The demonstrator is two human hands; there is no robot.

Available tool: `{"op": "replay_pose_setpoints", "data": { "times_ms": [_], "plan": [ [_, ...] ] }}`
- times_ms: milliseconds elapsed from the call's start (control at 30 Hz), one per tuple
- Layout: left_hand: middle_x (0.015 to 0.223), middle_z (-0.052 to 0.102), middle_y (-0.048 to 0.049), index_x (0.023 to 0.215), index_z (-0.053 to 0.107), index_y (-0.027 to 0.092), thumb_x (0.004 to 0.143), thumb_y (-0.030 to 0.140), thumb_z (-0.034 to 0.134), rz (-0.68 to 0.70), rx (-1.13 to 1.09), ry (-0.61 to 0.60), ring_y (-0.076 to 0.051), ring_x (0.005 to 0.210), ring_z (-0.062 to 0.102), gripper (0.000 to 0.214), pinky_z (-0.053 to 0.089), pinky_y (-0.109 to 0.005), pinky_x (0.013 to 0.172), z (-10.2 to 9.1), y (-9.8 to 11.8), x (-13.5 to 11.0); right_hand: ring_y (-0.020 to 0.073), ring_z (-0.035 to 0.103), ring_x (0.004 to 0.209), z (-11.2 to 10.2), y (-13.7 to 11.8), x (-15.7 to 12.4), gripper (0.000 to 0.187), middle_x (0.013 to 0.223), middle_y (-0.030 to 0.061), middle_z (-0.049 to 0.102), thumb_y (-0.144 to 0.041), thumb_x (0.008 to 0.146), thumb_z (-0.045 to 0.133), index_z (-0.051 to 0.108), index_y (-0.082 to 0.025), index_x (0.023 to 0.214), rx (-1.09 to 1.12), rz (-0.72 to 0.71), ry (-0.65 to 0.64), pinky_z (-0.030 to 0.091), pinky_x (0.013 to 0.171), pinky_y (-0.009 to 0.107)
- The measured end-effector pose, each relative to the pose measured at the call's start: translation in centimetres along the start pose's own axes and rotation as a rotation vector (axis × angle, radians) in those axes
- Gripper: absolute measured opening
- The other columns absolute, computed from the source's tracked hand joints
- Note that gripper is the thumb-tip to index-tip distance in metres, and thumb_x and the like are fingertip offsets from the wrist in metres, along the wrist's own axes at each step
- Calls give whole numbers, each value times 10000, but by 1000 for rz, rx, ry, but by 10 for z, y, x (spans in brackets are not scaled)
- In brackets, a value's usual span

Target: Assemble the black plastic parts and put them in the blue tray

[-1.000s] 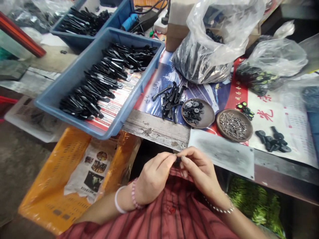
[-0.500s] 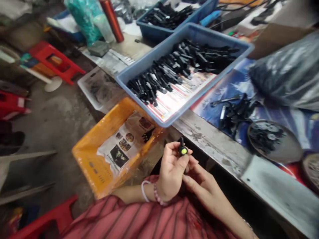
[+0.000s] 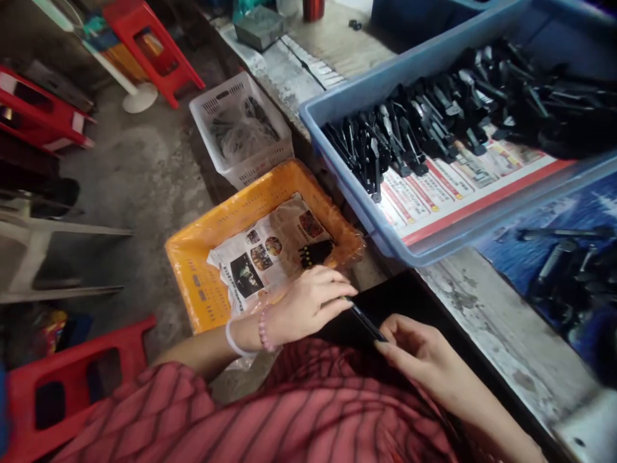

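standing at far left: red plastic stool (image 3: 96, 366), its lower part cut off by the frame.
orange plastic rectangular crate (image 3: 200, 257): lined with a printed white paper sheet (image 3: 289, 222); small black pieces with yellow dots (image 3: 317, 253) lie at its right end, too small to count.
left hand (image 3: 308, 302): half curled, fingertips at the upper end of the slim black rod-like piece (image 3: 366, 319); whether they grip cannot be told.
slim piece: tilted between the hands, just right of the crate; outline hard to trace against the dark gap behind.
right hand (image 3: 421, 350): thumb and fingers pinching the lower end.
change: half a second earlier the hands met around a yellow-topped part; now they stand apart, suggesting a shift from close fingertip work. whether it is the same part is unclear.
blue plastic tray (image 3: 347, 190): bears slender black pieces (image 3: 434, 122); right side cut off.
dark pile at right (image 3: 559, 263): blurred.
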State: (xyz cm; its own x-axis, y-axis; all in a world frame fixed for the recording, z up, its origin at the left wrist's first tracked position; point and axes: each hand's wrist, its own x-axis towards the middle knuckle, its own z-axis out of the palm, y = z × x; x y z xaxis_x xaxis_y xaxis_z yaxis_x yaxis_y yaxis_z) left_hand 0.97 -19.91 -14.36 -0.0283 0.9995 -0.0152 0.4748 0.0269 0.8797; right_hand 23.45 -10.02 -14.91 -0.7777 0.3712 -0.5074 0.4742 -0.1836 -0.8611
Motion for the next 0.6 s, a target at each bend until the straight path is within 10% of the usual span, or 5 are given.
{"op": "replay_pose_setpoints", "data": {
  "times_ms": [267,367,600],
  "plan": [
    [819,718,-46,879,752,223,929,282,616,-119,76,-328,-193,808,672,155,461,-286,800,-15,-50,4,151,550,616,11,6,44,340,718,20,616,-497,963,560,614,-161,967,-173,-46,-5,417,552,247],
    [766,699,-24,836,723,187,953,255,582,-259,111,-256,-168,728,653,195,487,-284,753,-27,-98,12,193,625,609,7,18,45,439,765,47,692,-508,975,525,550,-147,1224,-379,-51,137,455,564,284],
    [1143,675,-81,1142,645,153,966,350,613,-585,268,52,-213,987,668,266,572,-426,870,-42,-194,39,253,752,771,7,45,13,352,899,102,759,-467,1004,462,597,-177,1151,-525,-22,86,577,677,329]
  ]
}}
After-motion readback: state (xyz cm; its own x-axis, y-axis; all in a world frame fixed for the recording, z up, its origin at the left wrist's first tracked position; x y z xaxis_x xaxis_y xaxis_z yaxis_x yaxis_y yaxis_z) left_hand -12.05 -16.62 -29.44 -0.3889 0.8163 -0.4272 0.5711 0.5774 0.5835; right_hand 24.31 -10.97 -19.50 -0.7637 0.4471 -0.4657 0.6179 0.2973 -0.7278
